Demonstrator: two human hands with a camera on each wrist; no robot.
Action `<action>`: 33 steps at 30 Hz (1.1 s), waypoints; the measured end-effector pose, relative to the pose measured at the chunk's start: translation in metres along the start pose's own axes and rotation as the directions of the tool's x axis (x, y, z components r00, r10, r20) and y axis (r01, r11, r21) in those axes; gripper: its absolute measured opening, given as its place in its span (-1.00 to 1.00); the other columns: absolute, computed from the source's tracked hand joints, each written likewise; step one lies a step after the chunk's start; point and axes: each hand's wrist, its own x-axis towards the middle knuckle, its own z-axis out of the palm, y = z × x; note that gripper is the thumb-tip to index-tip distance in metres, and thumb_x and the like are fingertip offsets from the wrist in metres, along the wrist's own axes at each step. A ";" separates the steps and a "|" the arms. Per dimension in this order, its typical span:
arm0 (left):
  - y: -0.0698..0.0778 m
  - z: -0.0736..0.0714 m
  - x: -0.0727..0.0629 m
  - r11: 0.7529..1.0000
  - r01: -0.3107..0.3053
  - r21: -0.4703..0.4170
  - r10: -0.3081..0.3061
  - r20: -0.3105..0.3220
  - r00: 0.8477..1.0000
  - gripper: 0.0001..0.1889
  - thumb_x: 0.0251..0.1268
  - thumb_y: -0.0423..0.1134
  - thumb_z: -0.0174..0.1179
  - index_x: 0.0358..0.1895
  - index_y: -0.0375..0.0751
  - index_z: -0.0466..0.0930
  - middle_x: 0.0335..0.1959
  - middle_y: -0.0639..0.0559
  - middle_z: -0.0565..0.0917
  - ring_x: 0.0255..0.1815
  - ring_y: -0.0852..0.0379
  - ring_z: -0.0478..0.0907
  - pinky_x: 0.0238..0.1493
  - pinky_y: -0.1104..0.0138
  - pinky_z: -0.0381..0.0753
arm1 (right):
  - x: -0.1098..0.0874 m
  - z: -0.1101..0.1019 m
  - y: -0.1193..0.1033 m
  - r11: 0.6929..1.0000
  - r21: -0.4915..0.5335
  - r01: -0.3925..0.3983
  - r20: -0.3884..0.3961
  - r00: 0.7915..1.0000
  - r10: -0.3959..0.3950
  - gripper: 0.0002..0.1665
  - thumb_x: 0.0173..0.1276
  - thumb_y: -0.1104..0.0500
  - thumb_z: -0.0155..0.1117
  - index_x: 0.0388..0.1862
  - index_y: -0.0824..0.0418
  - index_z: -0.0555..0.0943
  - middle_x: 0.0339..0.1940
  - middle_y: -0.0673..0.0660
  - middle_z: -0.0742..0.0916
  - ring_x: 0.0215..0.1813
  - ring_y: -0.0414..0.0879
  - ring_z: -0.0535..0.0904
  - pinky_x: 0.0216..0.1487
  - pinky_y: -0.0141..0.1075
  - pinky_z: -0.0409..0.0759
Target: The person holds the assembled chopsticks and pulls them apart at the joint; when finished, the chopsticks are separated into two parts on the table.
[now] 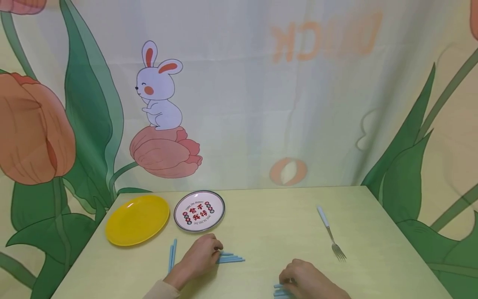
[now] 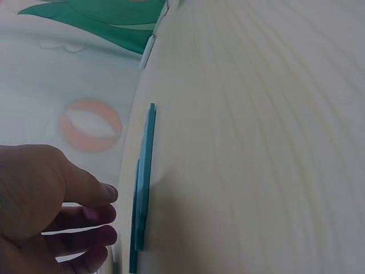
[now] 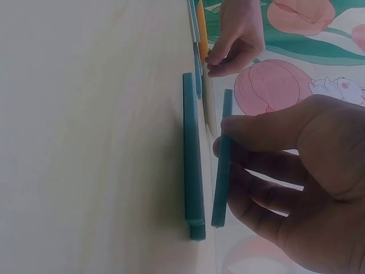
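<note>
My right hand (image 1: 311, 280) pinches a short blue stick (image 3: 223, 171) between thumb and fingers. Below that stick, more blue sticks (image 3: 193, 154) lie together on the table at the front. My left hand (image 1: 201, 255) hovers beside another small group of blue sticks (image 1: 232, 260), its fingers loosely bent with nothing between them. That same group shows in the left wrist view as a narrow row of sticks (image 2: 146, 171), just past the fingertips. Two further blue sticks (image 1: 174, 251) lie side by side to the left of the left wrist.
A yellow plate (image 1: 137, 220) sits at the table's back left, with a white plate (image 1: 199, 211) bearing red characters right of it. A fork (image 1: 328, 228) with a white handle lies on the right. Behind the table (image 1: 269, 224) hangs a curtain (image 1: 239, 104) printed with tulips and a rabbit.
</note>
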 end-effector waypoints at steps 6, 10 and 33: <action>0.001 -0.010 -0.007 0.997 0.078 0.012 -0.078 -0.033 0.996 -0.88 0.13 -0.37 0.31 -0.25 -0.24 0.73 -0.37 0.08 0.62 -0.31 0.18 0.52 -0.19 0.27 0.58 | 0.001 0.000 0.000 1.000 -0.004 -0.006 0.014 1.000 0.006 -0.91 0.23 0.22 0.37 -0.32 0.04 0.76 -0.36 -0.26 0.70 -0.32 -0.41 0.41 -0.30 -0.45 0.47; 0.001 -0.016 -0.013 0.993 0.114 0.041 -0.110 -0.100 0.989 -0.89 0.08 -0.35 0.36 -0.29 -0.24 0.72 -0.41 0.07 0.62 -0.35 0.17 0.50 -0.25 0.25 0.55 | 0.002 0.000 0.001 1.000 -0.012 -0.005 0.019 1.000 0.005 -0.90 0.23 0.23 0.36 -0.34 0.05 0.77 -0.36 -0.26 0.71 -0.33 -0.41 0.42 -0.29 -0.45 0.47; -0.006 -0.033 -0.059 0.940 0.334 0.072 -0.326 -0.104 0.940 -0.87 0.05 -0.30 0.40 -0.32 -0.22 0.72 -0.47 0.09 0.54 -0.42 0.17 0.41 -0.30 0.24 0.47 | 0.003 0.004 0.009 1.000 -0.025 0.010 0.033 0.999 -0.009 -0.86 0.24 0.26 0.32 -0.38 0.02 0.76 -0.39 -0.29 0.69 -0.35 -0.44 0.40 -0.31 -0.46 0.46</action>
